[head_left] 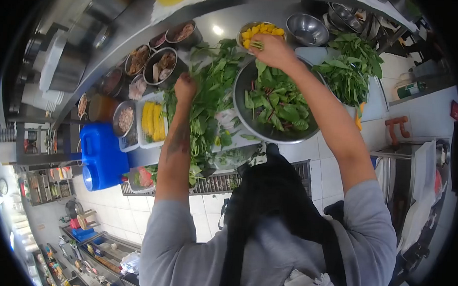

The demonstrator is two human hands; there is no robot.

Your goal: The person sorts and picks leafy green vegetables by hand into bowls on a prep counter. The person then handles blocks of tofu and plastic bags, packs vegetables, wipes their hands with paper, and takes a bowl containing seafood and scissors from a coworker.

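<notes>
My right hand (273, 51) is closed on a small bunch of green stems (257, 44), at the near rim of a bowl of yellow chunks (263, 29). Below that forearm sits a large metal bowl (236, 100) holding loose green leaves (276, 102) with reddish stems. My left hand (185, 87) is a fist over the left side of a leafy green heap (216, 77), beside a metal pot of meat pieces (163, 67). What that fist holds, if anything, is hidden.
Several more meat containers line the back left. Nearer stand a white basket of yellow corn cobs (154, 121), a bowl of beans (125, 118) and a blue jerrycan (105, 156). An empty metal bowl (307, 30) and more leafy greens (352, 71) are at the right.
</notes>
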